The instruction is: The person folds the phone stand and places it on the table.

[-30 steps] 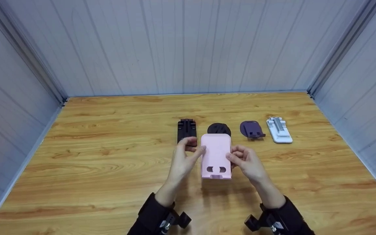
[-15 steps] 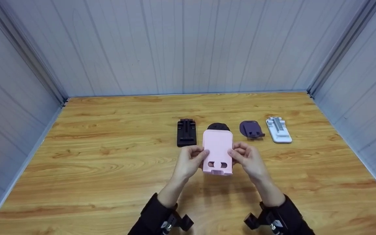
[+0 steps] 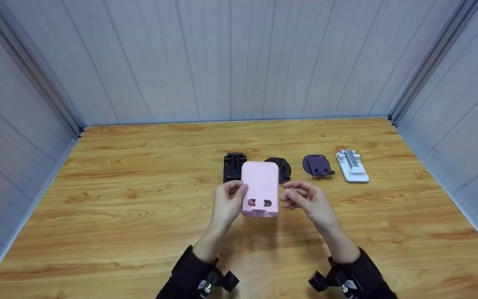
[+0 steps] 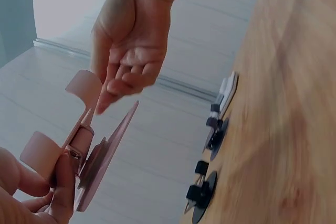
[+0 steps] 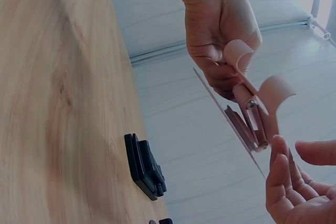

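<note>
A pink folding phone stand [image 3: 260, 187] is held up above the table, its flat face toward the head camera and its two oval slots low down. My left hand [image 3: 227, 203] pinches its left edge, thumb on the front. From the side, the left wrist view shows the stand's hinge [image 4: 81, 139], curled front lips and thin flat base. My right hand [image 3: 311, 203] is just off the right edge, its fingers loosely bent and thumb apart from the stand. In the right wrist view its fingertips [image 5: 279, 148] are close by the pink plate.
Behind the pink stand lie a black folded phone stand [image 3: 234, 167], partly covered, and a round black stand [image 3: 285, 169]. Further right are a purple round stand [image 3: 317, 165] and a white folded stand [image 3: 352, 166]. White panel walls [image 3: 230, 62] enclose the wooden table [image 3: 139, 207].
Both hands were on the pink stand half a second ago. The right hand has since let go, and the left hand has carried the stand a little to the left.
</note>
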Demonstrator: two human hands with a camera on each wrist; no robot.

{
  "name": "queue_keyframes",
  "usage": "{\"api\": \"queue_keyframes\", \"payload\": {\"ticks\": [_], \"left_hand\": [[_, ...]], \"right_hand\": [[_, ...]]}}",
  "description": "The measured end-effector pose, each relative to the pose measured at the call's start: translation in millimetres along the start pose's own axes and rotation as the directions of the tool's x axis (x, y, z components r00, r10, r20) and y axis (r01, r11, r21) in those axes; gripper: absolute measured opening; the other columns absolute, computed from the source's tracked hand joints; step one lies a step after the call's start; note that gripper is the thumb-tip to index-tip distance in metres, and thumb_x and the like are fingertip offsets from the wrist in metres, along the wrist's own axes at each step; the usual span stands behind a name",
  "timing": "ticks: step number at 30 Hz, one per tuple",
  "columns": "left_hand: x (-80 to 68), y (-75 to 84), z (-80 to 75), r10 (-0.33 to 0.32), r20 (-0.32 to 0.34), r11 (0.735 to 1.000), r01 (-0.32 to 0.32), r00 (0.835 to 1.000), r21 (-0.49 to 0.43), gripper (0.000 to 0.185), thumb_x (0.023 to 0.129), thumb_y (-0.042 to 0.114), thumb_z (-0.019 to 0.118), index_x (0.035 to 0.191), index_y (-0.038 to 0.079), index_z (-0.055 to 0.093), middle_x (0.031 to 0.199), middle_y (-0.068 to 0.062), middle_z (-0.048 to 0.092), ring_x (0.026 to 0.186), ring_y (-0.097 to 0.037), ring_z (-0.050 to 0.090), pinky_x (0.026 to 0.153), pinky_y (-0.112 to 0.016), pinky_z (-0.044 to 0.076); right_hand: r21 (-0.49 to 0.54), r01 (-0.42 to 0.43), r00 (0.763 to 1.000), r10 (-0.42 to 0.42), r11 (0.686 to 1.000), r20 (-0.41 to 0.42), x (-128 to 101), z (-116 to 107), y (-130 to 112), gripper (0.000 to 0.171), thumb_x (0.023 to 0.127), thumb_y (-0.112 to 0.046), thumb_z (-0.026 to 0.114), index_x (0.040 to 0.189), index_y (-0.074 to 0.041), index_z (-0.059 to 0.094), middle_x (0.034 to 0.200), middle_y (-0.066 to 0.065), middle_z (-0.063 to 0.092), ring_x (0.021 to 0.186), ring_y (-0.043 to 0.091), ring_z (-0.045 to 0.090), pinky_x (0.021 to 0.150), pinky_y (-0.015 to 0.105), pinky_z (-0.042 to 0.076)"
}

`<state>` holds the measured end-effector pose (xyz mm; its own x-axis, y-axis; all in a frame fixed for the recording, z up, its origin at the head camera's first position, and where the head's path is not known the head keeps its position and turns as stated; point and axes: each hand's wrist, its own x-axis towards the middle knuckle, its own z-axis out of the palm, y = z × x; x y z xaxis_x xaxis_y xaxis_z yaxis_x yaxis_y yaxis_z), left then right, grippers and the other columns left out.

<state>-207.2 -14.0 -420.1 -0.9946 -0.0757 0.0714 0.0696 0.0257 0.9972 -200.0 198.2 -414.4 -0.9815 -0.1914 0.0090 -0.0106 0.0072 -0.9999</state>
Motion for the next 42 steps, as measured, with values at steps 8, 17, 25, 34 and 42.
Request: {"api": "queue_keyframes", "payload": {"ticks": [8, 17, 25, 34, 42], "left_hand": [[21.0, -4.8, -23.3, -0.102, -0.099, 0.994, 0.106, 0.99, 0.029, 0.021, 0.104, -0.007, 0.058, 0.112, -0.024, 0.067, 0.082, -0.006, 0.065, 0.069, -0.005, 0.054, 0.06, -0.011, 0.046], [51.7, -15.2, -62.4, -0.144, -0.226, 0.981, 0.169, 0.964, 0.097, 0.027, 0.107, -0.005, 0.054, 0.119, -0.026, 0.065, 0.085, -0.011, 0.066, 0.063, -0.001, 0.057, 0.059, -0.011, 0.045], [76.0, -21.4, -86.1, -0.207, -0.28, 0.94, 0.27, 0.938, 0.209, 0.033, 0.11, 0.001, 0.051, 0.129, -0.023, 0.064, 0.11, -0.028, 0.071, 0.075, -0.014, 0.066, 0.072, -0.015, 0.047], [93.8, -37.6, -107.5, -0.3, -0.348, 0.899, 0.386, 0.888, 0.21, 0.037, 0.11, 0.004, 0.049, 0.134, -0.02, 0.063, 0.137, -0.036, 0.064, 0.113, -0.034, 0.067, 0.09, -0.027, 0.053], [103.6, -45.2, -115.5, -0.356, -0.365, 0.868, 0.449, 0.86, 0.214, 0.04, 0.109, 0.005, 0.047, 0.139, -0.017, 0.061, 0.147, -0.033, 0.06, 0.134, -0.037, 0.056, 0.116, -0.041, 0.048]], "right_hand": [[0.0, 0.011, 1.0, -0.011, 1.0, 0.001, 2, -3, 4, 0.017, 0.106, 0.007, 0.057, 0.118, 0.015, 0.065, 0.083, -0.01, 0.077, 0.074, 0.004, 0.073, 0.073, 0.02, 0.062], [-0.018, -0.012, 1.0, 0.012, 1.0, 0.0, 5, -6, 8, 0.017, 0.107, 0.005, 0.057, 0.119, 0.014, 0.066, 0.084, -0.01, 0.076, 0.075, 0.003, 0.072, 0.073, 0.019, 0.061], [-0.046, -0.012, 1.0, 0.011, 0.999, -0.01, 6, -6, 7, 0.018, 0.107, 0.005, 0.057, 0.12, 0.016, 0.064, 0.085, -0.011, 0.076, 0.076, 0.002, 0.073, 0.074, 0.02, 0.062], [-0.04, -0.023, 1.0, 0.023, 0.999, -0.01, 8, -8, 8, 0.018, 0.107, 0.005, 0.056, 0.12, 0.015, 0.064, 0.085, -0.011, 0.076, 0.076, 0.002, 0.072, 0.074, 0.019, 0.061], [-0.032, -0.028, 0.999, 0.027, 0.999, -0.021, 8, -8, 8, 0.017, 0.107, 0.006, 0.056, 0.119, 0.015, 0.065, 0.084, -0.01, 0.076, 0.074, 0.002, 0.073, 0.072, 0.019, 0.061]]}}
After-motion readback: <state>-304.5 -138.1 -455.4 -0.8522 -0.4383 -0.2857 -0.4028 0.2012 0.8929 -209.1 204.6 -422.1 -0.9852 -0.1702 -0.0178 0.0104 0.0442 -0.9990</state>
